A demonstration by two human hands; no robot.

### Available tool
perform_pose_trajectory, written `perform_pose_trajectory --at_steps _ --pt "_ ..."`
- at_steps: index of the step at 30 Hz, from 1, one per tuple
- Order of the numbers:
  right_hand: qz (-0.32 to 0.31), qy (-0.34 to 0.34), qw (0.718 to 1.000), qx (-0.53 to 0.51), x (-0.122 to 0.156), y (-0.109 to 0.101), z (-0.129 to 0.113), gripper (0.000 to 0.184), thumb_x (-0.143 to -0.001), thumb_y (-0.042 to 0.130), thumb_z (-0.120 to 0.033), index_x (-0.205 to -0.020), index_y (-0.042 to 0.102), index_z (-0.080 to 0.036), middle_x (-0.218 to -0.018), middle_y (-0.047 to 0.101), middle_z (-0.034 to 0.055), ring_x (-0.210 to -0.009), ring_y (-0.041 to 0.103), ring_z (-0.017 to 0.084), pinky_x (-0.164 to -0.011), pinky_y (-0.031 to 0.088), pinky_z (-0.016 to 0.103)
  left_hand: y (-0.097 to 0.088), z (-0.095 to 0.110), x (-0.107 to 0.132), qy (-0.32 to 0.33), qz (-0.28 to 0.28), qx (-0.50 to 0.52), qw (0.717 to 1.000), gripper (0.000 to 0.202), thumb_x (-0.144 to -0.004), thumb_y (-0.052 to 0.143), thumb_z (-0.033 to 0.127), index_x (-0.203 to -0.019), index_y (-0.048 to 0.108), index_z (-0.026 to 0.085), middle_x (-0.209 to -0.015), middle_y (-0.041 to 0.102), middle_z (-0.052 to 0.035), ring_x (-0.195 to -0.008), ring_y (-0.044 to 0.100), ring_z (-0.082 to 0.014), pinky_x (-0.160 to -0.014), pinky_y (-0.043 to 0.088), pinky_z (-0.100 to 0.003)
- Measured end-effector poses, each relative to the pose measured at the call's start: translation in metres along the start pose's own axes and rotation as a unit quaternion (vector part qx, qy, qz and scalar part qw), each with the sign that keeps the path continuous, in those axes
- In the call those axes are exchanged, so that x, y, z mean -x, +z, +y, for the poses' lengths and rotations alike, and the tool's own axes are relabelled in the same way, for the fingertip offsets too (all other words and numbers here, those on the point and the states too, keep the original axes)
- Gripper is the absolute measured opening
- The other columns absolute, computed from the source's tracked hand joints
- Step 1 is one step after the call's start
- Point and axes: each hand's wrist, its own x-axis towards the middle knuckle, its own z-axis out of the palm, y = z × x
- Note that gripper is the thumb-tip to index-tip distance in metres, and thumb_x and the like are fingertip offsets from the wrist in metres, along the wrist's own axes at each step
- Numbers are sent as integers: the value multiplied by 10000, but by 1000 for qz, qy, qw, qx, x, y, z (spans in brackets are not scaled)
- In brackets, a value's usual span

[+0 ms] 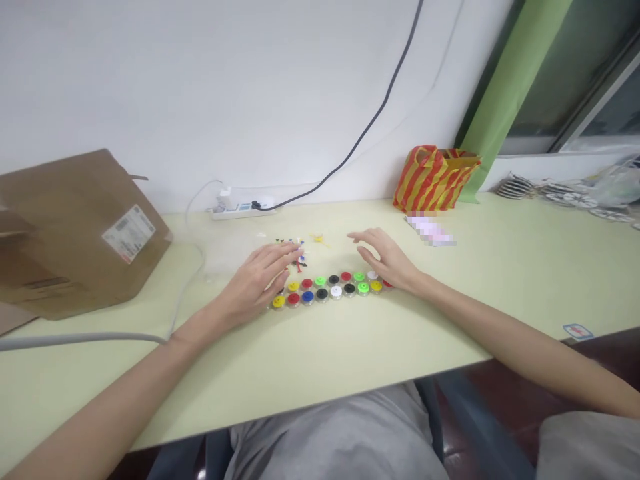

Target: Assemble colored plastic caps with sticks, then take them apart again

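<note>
Two rows of small round clear pots with coloured lids run across the table between my hands. The lids are yellow, red, blue, black, white and green. At the left end, my left hand is open, palm down, its fingers stretched over a small pile of coloured plastic pieces and partly hiding it. My right hand is open beside the right end of the rows, its thumb and fingers apart and nothing visible between them. Behind the pots lies a small yellow piece, apart from the pile.
A cardboard box leans at the left, with a grey cable in front of it. A power strip lies by the wall. A striped bag stands at the back right, and stacked discs sit farther right.
</note>
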Motion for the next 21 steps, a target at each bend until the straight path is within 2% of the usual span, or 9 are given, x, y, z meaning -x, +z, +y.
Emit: perform_pose_trajectory --at_steps 2,6,8,11,13,15,17,19,21 --pt "-23 36 999 23 -15 8 14 380 -1047 467 -282 -1403 557 -186 -1152 700 109 -1097 625 256 -992 477 428 0 -6 1 -15 31 0 999 484 -1072 373 224 -1551 433 258 -1548 532 -85 -1455 456 -244 -1217 350 -477" --pt "-212 95 969 89 -66 40 30 542 -1018 541 -342 -1513 418 -156 -1133 726 101 -963 685 221 -857 510 328 5 -12 2 -35 73 -6 997 443 -1074 381 236 -1510 459 233 -1466 587 -102 -1387 511 -246 -1171 385 -463" --pt "-245 88 954 145 -92 61 28 607 -995 589 -394 -1517 408 -143 -1238 698 153 -1047 679 259 -850 503 332 7 -13 2 -45 79 -8 996 427 -1073 387 244 -1490 473 223 -1441 602 -106 -1366 528 -250 -1153 397 -458" --pt "-256 75 950 166 -114 80 19 379 -1001 549 -285 -1346 569 -128 -1291 660 205 -1083 668 298 -851 493 354 9 -13 2 -53 79 -7 995 416 -1070 390 247 -1473 489 214 -1436 605 -109 -1368 526 -259 -1149 400 -457" --pt "-263 67 947 173 -116 78 12 277 -979 547 -207 -1231 630 -127 -1231 681 200 -1048 673 296 -839 489 353 9 -12 3 -53 80 -7 995 416 -1066 387 241 -1466 497 214 -1432 607 -113 -1366 526 -264 -1145 405 -462" --pt "-261 60 946 181 -111 64 4 248 -963 558 -187 -1188 647 -130 -1180 700 181 -1033 668 280 -840 484 342 8 -11 3 -52 83 -6 995 418 -1061 387 233 -1462 506 221 -1418 614 -111 -1350 538 -265 -1135 417 -463" --pt "-224 54 960 160 -99 44 -6 243 -979 533 -195 -1179 653 -128 -1149 709 155 -1004 660 243 -852 480 327 7 -7 2 -48 90 -7 995 426 -1054 393 227 -1464 507 231 -1396 625 -107 -1328 553 -265 -1122 431 -464" --pt "-126 46 989 56 -84 25 -19 254 -1008 480 -199 -1161 668 -120 -1102 716 126 -920 650 190 -845 481 306 6 -1 1 -40 96 -7 995 441 -1046 407 217 -1479 491 236 -1383 629 -109 -1313 562 -267 -1115 439 -472" --pt "-61 39 996 -59 -69 16 -34 285 -1037 468 -262 -1177 681 -134 -1024 713 91 -825 626 156 -792 489 290 7 7 0 -30 102 -8 994 462 -1039 424 201 -1498 464 239 -1379 626 -115 -1300 567 -266 -1105 448 -476"
